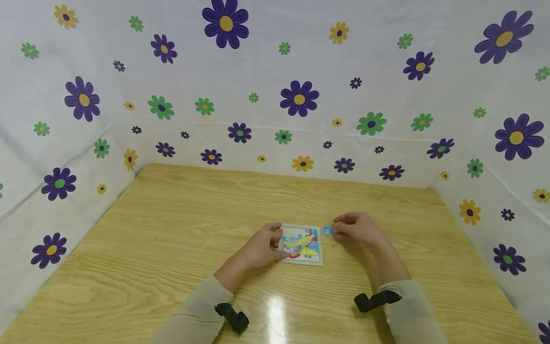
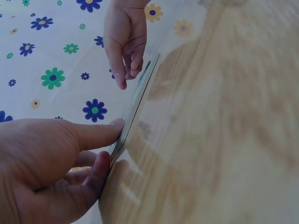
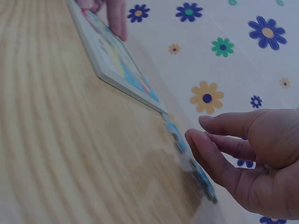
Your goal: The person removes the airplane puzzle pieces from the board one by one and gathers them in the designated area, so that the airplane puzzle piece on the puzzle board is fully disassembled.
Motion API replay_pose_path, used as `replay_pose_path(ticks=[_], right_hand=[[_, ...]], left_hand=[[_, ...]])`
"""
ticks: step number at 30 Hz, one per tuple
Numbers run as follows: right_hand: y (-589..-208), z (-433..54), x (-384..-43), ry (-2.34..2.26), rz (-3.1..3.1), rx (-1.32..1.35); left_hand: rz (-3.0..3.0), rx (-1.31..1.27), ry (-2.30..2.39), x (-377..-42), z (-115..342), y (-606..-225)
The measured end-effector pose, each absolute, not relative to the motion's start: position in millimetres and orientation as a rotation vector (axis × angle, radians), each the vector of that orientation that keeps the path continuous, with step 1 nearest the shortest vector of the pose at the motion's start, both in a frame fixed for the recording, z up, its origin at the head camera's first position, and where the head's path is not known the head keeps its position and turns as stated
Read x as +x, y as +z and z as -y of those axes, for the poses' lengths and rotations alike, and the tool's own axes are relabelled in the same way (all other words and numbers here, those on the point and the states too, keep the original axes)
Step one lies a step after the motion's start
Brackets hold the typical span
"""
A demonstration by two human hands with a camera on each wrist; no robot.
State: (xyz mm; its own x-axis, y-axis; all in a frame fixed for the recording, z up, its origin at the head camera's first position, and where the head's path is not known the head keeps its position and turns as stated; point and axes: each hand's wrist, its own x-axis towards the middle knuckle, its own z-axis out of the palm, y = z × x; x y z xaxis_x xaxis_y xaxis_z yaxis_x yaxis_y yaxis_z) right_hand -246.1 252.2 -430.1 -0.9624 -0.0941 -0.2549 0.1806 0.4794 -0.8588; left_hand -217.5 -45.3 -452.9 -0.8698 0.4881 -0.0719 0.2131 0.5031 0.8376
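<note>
A small square jigsaw tray with a pale rim lies on the table, showing a yellow and red airplane on blue. Its upper left part shows pale board. My left hand grips the tray's left side, thumb at the near corner and fingers at the far one; in the left wrist view the thumb lies along the tray's edge. Blue puzzle pieces lie just right of the tray. Over them is my right hand, fingers loosely bent, fingertips close above the pieces in the right wrist view.
The wooden table is enclosed at the back and sides by a white cloth with purple, green and yellow flowers. Each sleeved forearm carries a black strap near the wrist.
</note>
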Motion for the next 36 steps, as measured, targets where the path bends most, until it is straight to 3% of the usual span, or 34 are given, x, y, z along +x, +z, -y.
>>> replay_pose_path(ticks=[15, 25, 36], right_hand=[[-431, -193, -233, -1.338, -2.479, -0.228], [-431, -184, -228, -1.199, -2.613, -0.212], [-431, -181, -225, -0.862, -2.910, -0.403]], left_hand=[[-2.449, 0.568, 1.305, -220, 47, -452], [-2.469, 0.594, 1.294, -219, 47, -453], [-2.470, 0.611, 1.293, -219, 48, -455]])
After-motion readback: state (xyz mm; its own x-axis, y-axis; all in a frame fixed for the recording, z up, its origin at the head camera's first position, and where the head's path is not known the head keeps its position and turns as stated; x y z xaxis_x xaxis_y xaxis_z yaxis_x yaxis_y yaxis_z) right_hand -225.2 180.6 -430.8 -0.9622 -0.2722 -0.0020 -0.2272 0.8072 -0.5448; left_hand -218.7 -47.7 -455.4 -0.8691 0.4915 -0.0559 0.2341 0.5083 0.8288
